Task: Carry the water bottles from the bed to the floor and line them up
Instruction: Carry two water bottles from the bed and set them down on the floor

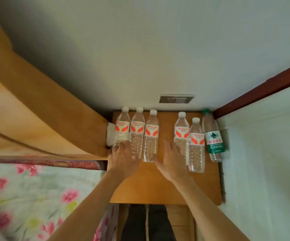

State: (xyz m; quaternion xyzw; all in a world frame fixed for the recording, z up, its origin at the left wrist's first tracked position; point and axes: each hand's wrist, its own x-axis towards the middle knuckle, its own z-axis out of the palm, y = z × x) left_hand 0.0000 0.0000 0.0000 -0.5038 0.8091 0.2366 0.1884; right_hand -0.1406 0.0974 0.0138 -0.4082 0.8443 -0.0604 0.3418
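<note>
With 6 upright water bottles (151,136) crowded against the wall on the wooden tabletop (159,185), the left hand (123,158) and right hand (172,159), each grip spread apart and holding nothing, could topple neighbours like the green-label bottle (213,136) by brushing them.

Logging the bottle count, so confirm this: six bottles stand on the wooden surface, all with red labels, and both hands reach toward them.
Not quite: only five bottles carry red labels. The sixth, the green bottle at the far right, has a green label and cap, as the head view shows. Six do stand there, and the left hand and right hand reach toward them.
</note>
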